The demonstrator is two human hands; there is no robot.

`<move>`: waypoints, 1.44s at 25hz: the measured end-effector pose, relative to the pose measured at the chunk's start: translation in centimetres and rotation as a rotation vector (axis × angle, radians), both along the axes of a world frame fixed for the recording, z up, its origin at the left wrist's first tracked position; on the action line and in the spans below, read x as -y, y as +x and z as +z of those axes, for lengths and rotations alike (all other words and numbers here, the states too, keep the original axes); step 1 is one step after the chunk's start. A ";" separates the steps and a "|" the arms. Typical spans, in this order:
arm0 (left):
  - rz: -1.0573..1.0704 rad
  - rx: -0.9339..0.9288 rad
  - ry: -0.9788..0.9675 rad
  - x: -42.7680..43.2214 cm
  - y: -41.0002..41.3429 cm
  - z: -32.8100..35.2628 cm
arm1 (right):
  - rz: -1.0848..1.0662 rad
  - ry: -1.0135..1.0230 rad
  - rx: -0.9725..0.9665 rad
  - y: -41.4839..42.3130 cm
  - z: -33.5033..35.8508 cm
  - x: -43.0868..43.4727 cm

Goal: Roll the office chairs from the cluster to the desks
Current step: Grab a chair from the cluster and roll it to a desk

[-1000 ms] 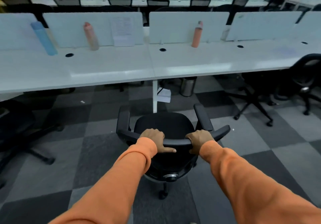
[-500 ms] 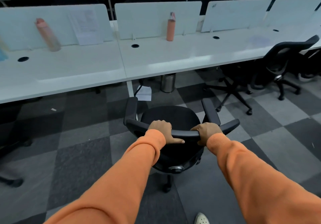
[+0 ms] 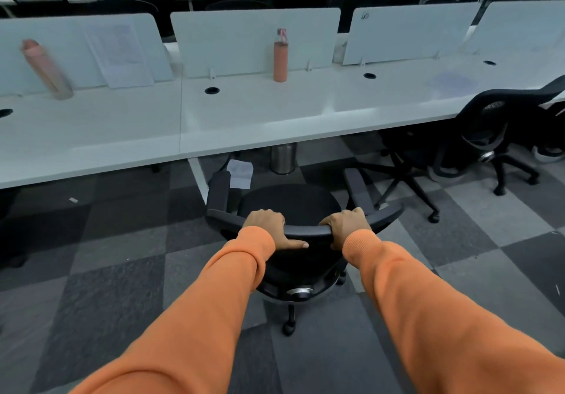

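Observation:
A black office chair with two armrests stands on the checkered carpet right in front of me, its seat facing a long white desk. My left hand grips the top edge of the chair's backrest, thumb stretched along it. My right hand grips the same edge a little to the right. The chair's front reaches close to the desk's edge, beside a white desk leg. Both arms wear orange sleeves.
Two other black chairs stand at the desk to the right. A steel bin and a sheet of paper lie under the desk. Orange bottles and white dividers stand on the desk. More chairs line the far row.
The chair and I have rolled closer to the desk, and the view has shifted rightward along it. Both hands keep the same grip on the backrest.

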State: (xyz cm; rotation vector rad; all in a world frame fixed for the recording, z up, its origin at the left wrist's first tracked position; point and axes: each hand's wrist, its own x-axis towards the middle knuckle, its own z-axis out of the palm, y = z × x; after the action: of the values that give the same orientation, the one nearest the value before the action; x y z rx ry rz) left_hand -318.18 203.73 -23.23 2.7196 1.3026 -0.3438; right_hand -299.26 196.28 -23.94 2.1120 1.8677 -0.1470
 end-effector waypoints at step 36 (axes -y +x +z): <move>0.161 0.016 -0.132 -28.6 22.8 -1.1 | 0.148 0.007 0.002 23.8 -0.4 -30.8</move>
State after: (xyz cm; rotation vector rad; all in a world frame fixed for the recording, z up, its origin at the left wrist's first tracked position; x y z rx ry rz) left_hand -295.34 232.37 -24.36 2.4861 1.4294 -0.3771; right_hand -275.43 227.06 -24.39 1.9685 2.0172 -0.1045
